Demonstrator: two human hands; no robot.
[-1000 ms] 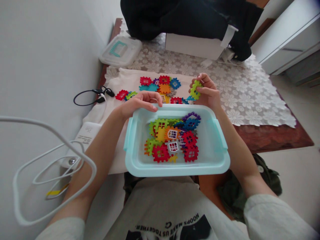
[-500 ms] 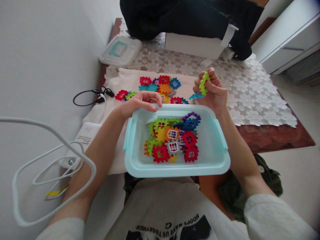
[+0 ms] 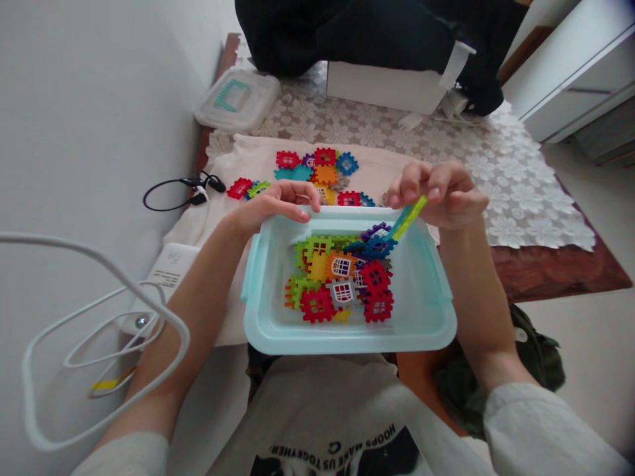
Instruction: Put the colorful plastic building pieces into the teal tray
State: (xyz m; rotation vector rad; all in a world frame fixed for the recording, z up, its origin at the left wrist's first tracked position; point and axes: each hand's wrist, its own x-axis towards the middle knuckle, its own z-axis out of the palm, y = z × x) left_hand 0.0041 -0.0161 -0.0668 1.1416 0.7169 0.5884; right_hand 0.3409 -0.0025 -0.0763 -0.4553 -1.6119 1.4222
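A pale turquoise plastic bin [image 3: 347, 340] is in front of me, tilted toward my body. Inside it lies a pile of interlocking building tiles [image 3: 317, 264] in red, green, yellow, orange, grey, blue and purple, some with white window grids. My left hand [image 3: 285, 201] grips the bin's far rim, its thumb over the edge and the fingers curled. Over the bin's far right corner, my right hand [image 3: 441, 192] pinches a lime green tile and a blue one [image 3: 407, 218], seen edge-on and pointing down into the bin. The lower end of these tiles overlaps the pile in view; contact cannot be told.
More tiles [image 3: 325, 175] lie on a beige cloth [image 3: 248, 152] behind the bin. A clear lid [image 3: 238, 99] and black earphones [image 3: 183, 192] are at left, with a looped white cable [image 3: 183, 330] nearer. A white box [image 3: 381, 89] under black fabric stands at the back.
My right hand has moved down and turned over, bringing the green and blue tiles from beyond the rim to over the bin. My left hand stays on the rim.
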